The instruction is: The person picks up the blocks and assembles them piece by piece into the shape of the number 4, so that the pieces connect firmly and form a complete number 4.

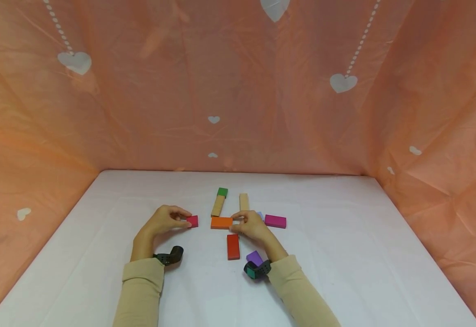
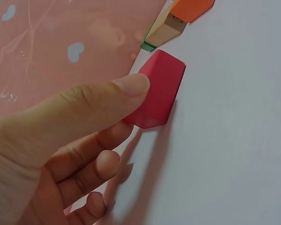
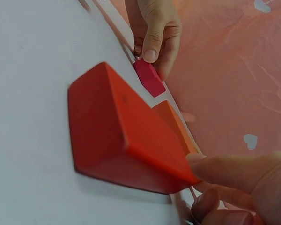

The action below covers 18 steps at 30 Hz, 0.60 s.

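Between thumb and fingers, my left hand (image 1: 165, 221) pinches a pinkish-red block (image 1: 192, 221), seen close in the left wrist view (image 2: 161, 89). To its right, apart from it, lies an orange block (image 1: 221, 223). My right hand (image 1: 253, 225) has its thumb and fingertips at the right end of that orange block. Just below is a red block (image 1: 233, 247), which looms large in the right wrist view (image 3: 126, 136) and partly hides the orange block there.
Behind the orange block lie a wooden block (image 1: 218, 206) with a green block (image 1: 222, 192) at its far end, and another wooden block (image 1: 244, 201). A magenta block (image 1: 275, 221) and a partly hidden blue block (image 1: 260, 215) are right; a purple block (image 1: 255, 258) lies near my right wrist.
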Available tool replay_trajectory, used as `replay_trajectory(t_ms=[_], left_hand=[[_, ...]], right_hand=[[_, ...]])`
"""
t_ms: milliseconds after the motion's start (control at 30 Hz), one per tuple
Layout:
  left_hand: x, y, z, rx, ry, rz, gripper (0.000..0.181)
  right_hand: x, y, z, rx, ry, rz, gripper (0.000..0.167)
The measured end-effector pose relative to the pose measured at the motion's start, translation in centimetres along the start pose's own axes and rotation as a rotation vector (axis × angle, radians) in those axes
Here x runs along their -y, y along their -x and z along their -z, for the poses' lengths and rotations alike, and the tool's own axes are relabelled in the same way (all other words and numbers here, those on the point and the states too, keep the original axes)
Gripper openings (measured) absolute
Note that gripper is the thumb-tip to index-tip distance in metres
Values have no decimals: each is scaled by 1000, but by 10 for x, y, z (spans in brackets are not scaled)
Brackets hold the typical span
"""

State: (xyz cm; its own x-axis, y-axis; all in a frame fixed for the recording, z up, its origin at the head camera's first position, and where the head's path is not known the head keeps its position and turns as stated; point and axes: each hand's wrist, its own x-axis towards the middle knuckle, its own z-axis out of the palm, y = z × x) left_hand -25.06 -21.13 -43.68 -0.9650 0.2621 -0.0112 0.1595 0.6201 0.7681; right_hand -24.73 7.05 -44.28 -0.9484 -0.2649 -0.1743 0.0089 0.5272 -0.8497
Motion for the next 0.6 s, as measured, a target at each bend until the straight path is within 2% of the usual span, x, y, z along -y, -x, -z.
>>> replay_trajectory(t_ms=[233, 600], left_hand=[[-4, -2, -1, 13, -7, 10, 30], [-8, -5, -8, 42, 14, -19, 30]], right_hand=[[1, 1, 1, 1, -15, -6, 34], [0, 1, 1, -1, 14, 12, 33]])
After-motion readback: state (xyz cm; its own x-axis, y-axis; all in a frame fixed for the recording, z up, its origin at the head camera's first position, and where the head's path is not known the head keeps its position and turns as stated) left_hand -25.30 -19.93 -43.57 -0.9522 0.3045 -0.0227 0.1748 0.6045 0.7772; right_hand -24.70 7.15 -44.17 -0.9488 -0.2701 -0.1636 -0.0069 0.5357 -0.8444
